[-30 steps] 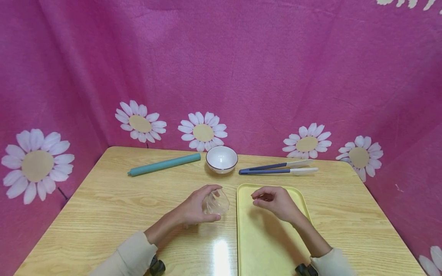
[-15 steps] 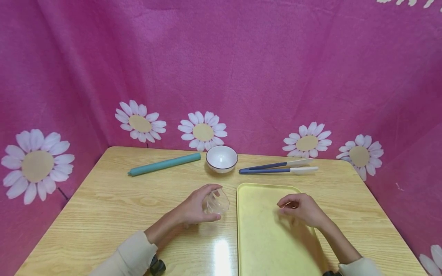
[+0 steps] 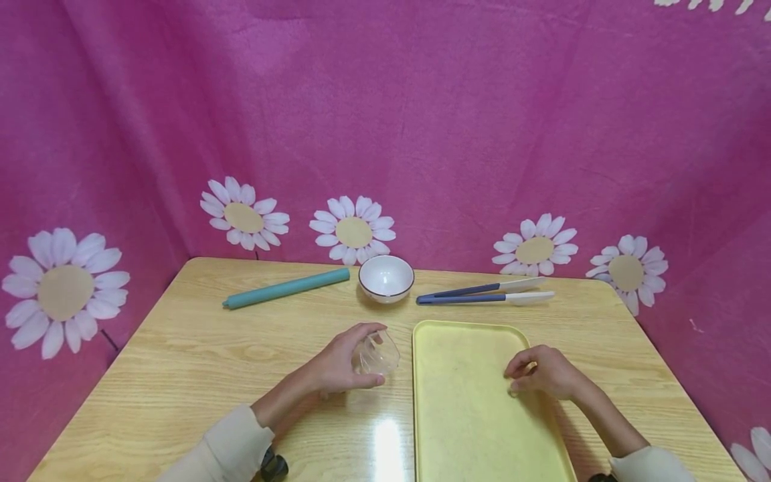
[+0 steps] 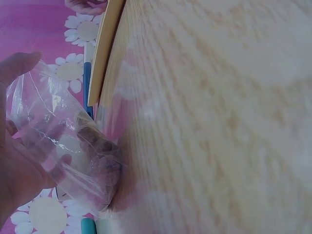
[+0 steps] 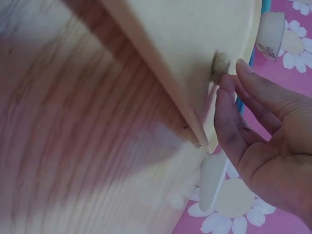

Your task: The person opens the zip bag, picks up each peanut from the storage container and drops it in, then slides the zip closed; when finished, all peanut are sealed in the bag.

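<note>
On the left, my left hand (image 3: 346, 361) holds a clear plastic bag (image 3: 379, 355) above the wood-grain table. Seen closer in the left wrist view, the crinkled bag (image 4: 53, 102) has rounded brownish shapes at its lower end; what they are is unclear. My right hand (image 3: 545, 371) is low over the right side of a yellow tray (image 3: 464, 402). Thumb and fingertips come together at a small, rough, brownish lump (image 5: 221, 66), apparently pinching it close to the tray surface. The fingers mostly hide this lump in the head view.
At the back of the table lie a teal stick (image 3: 286, 288) and blue tongs (image 3: 464, 296) with pale tips. Between them stands a white bowl (image 3: 387, 276) with a dark rim. A pink flowered cloth (image 3: 385, 120) hangs behind.
My right hand has moved right and slightly toward me across the tray, dropping lower. The left hand and the bag have stayed in place.
</note>
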`<state>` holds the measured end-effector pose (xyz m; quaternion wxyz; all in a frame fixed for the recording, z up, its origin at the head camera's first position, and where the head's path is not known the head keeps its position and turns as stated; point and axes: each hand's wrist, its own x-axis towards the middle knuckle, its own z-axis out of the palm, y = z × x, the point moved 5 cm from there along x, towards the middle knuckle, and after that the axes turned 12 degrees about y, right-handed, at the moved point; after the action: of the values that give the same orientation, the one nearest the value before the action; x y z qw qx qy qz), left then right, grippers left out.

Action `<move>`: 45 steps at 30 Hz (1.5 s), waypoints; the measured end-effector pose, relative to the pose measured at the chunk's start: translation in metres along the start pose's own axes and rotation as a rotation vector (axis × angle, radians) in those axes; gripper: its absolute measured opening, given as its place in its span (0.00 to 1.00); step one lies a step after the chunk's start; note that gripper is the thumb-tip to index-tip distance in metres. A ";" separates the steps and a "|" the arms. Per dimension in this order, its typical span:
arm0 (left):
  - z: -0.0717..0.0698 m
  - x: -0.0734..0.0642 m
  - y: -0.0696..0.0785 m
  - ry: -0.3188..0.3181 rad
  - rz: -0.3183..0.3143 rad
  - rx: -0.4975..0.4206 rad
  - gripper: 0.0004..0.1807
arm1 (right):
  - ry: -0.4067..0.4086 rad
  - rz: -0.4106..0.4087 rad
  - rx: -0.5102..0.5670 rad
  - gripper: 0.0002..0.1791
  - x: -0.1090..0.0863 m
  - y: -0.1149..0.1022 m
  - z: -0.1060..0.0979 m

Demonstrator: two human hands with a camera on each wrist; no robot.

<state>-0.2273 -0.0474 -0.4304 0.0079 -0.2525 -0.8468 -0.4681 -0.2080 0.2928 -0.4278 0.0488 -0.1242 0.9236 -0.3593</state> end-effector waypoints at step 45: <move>0.003 0.000 -0.001 -0.007 -0.014 -0.003 0.44 | 0.293 -0.106 0.373 0.06 0.051 -0.104 0.064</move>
<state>-0.2268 -0.0458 -0.4325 0.0014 -0.2482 -0.8479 -0.4685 -0.2250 0.1634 -0.4050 -0.0828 -0.1078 0.8308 -0.5397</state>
